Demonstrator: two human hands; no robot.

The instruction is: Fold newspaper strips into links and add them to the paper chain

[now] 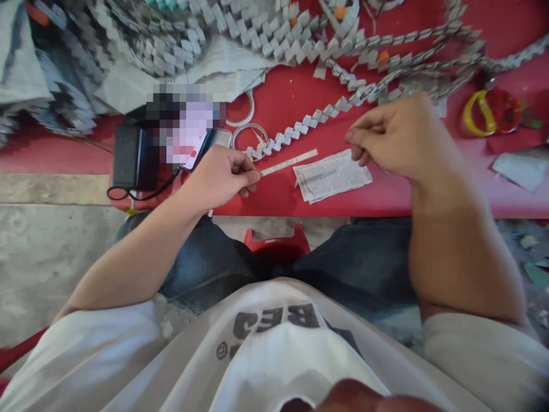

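fingers point(250, 175) of left hand point(223, 177) pinch the near end of a folded paper strip point(288, 162) lying on the red table point(278, 103). right hand point(394, 137) fingertips pressed together (nothing seen between). woven chain point(300, 129) looks long already; printed sheet point(332, 174) not yet folded.

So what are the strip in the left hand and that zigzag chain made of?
The strip, pinched by the left hand, looks like matte folded paper: thin, flat, faintly printed. The zigzag chain seems to be the same paper, folded into interlocked links: matte grey-white, sharp creased edges.
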